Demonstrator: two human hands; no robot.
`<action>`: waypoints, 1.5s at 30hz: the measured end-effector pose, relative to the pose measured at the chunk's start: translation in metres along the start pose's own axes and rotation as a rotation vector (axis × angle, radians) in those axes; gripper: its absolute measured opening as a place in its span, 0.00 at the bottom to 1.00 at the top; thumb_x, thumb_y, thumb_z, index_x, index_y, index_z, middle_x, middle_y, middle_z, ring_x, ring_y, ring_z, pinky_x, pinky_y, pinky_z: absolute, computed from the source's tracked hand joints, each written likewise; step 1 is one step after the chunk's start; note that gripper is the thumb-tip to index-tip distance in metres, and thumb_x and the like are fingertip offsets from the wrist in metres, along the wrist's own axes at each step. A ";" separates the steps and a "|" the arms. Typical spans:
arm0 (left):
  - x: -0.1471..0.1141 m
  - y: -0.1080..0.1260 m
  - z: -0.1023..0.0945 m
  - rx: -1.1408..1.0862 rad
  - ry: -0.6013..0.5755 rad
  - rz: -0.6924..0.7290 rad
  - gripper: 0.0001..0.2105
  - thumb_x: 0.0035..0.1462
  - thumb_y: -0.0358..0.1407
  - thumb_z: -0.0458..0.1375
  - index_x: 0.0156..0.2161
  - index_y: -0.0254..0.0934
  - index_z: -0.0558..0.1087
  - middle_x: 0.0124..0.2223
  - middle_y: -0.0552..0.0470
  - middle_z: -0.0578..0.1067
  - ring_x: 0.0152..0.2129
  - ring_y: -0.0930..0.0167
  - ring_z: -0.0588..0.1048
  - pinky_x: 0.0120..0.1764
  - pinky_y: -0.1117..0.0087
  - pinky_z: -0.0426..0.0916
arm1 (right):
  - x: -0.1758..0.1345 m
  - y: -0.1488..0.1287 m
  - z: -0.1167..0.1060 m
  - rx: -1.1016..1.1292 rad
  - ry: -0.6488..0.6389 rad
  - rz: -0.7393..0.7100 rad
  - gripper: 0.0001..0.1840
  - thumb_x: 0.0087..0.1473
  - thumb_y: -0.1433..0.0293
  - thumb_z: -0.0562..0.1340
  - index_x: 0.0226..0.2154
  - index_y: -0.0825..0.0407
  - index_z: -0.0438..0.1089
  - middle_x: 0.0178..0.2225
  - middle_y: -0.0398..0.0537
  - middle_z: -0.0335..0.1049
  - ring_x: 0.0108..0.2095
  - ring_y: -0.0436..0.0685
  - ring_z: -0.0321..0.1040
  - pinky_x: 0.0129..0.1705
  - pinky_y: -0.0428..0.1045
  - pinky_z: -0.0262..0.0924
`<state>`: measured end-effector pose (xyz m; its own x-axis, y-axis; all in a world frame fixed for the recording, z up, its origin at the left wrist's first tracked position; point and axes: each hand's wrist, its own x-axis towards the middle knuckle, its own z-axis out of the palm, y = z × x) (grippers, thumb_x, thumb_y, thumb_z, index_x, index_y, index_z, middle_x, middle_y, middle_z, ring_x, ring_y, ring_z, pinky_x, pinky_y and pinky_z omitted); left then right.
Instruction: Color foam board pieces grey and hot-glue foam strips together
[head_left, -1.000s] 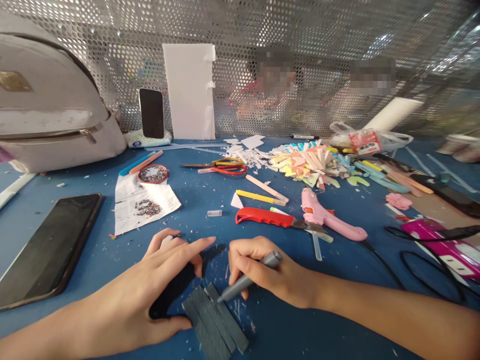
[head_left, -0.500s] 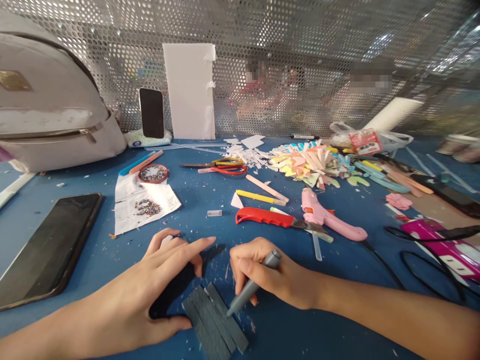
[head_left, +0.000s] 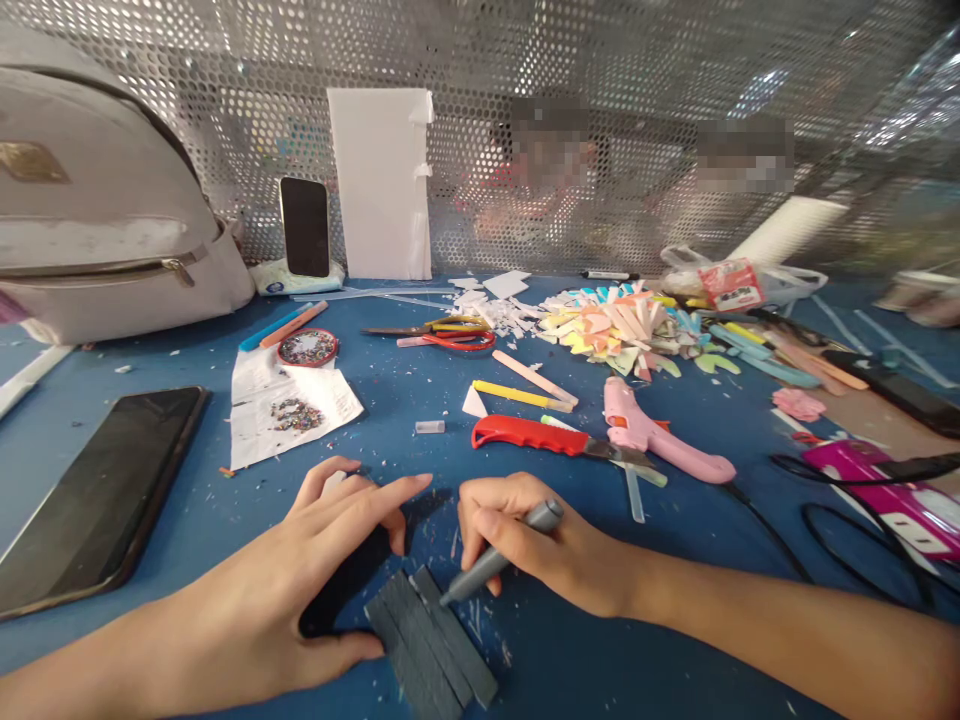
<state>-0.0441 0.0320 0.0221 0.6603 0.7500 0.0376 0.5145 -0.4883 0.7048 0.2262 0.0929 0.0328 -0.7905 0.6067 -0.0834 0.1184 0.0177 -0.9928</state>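
Observation:
My right hand (head_left: pixel 517 530) grips a grey marker (head_left: pixel 487 570), its tip touching the right-hand strip of a dark grey slatted panel (head_left: pixel 427 640). The panel lies flat on the blue table near the front and looks made of narrow strips side by side. Beside it on the left, my left hand (head_left: pixel 315 570) is spread, with the thumb tip against the panel's left edge. A small white piece (head_left: pixel 334 482) shows partly behind the left fingers. Beyond the hands lie a red-handled knife (head_left: pixel 532 436) and a small translucent stub (head_left: pixel 430 427).
A pink glue gun (head_left: pixel 660 430) lies to the right, its cord running toward the front. Cut foam pieces (head_left: pixel 622 325) are heaped at the back. Scissors (head_left: pixel 435 330), a phone (head_left: pixel 105 490), a paper with beads (head_left: pixel 292 410) and a backpack (head_left: pixel 112 200) occupy the left and middle.
The marker tip has slid up and left along the panel's right strip, and the marker leans flatter. My left hand and the panel have stayed in place.

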 end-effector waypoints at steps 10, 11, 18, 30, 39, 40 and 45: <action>0.000 -0.001 0.000 -0.002 0.000 0.010 0.48 0.57 0.24 0.61 0.72 0.52 0.37 0.53 0.51 0.68 0.57 0.60 0.62 0.66 0.45 0.33 | 0.000 0.000 0.000 -0.002 -0.001 0.007 0.31 0.66 0.49 0.56 0.26 0.58 0.71 0.24 0.45 0.66 0.22 0.49 0.65 0.26 0.45 0.57; -0.001 -0.001 0.000 -0.004 -0.001 0.007 0.48 0.57 0.24 0.61 0.72 0.52 0.37 0.53 0.51 0.68 0.57 0.60 0.62 0.65 0.45 0.33 | 0.000 0.001 -0.001 -0.008 0.003 0.009 0.31 0.66 0.49 0.56 0.26 0.58 0.71 0.24 0.45 0.66 0.22 0.49 0.65 0.27 0.45 0.57; 0.000 -0.001 0.000 0.000 0.000 0.021 0.48 0.57 0.24 0.61 0.72 0.53 0.38 0.53 0.52 0.68 0.58 0.59 0.61 0.66 0.44 0.33 | -0.001 0.001 0.000 -0.015 0.005 0.008 0.29 0.66 0.51 0.55 0.26 0.57 0.70 0.24 0.45 0.66 0.23 0.49 0.65 0.26 0.44 0.56; 0.000 -0.001 -0.001 0.017 -0.006 0.023 0.47 0.58 0.25 0.62 0.72 0.52 0.37 0.52 0.52 0.70 0.57 0.59 0.63 0.66 0.44 0.35 | -0.003 0.005 -0.005 0.046 0.059 -0.130 0.30 0.69 0.53 0.53 0.25 0.57 0.69 0.24 0.44 0.65 0.20 0.46 0.64 0.24 0.43 0.57; 0.000 0.006 0.000 0.031 0.019 -0.001 0.46 0.59 0.23 0.60 0.71 0.53 0.39 0.50 0.55 0.71 0.56 0.63 0.66 0.67 0.46 0.31 | -0.010 0.014 -0.007 -0.032 -0.249 -0.208 0.31 0.68 0.56 0.52 0.19 0.55 0.67 0.14 0.42 0.62 0.15 0.47 0.59 0.22 0.45 0.56; -0.001 0.006 0.000 0.038 0.021 0.002 0.47 0.58 0.23 0.60 0.71 0.54 0.38 0.50 0.55 0.71 0.56 0.64 0.67 0.67 0.46 0.31 | -0.010 0.014 -0.006 -0.045 -0.249 -0.195 0.30 0.67 0.57 0.52 0.19 0.55 0.67 0.14 0.41 0.62 0.15 0.47 0.59 0.22 0.45 0.57; 0.000 0.006 -0.002 0.095 0.013 0.019 0.48 0.58 0.24 0.61 0.72 0.53 0.36 0.50 0.55 0.73 0.56 0.62 0.70 0.69 0.44 0.35 | -0.008 0.008 -0.005 -0.110 -0.225 -0.149 0.26 0.65 0.62 0.52 0.19 0.54 0.66 0.15 0.41 0.62 0.16 0.48 0.60 0.24 0.45 0.58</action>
<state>-0.0417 0.0299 0.0278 0.6637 0.7455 0.0605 0.5516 -0.5424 0.6336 0.2364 0.0916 0.0262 -0.9162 0.3993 0.0331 0.0460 0.1867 -0.9813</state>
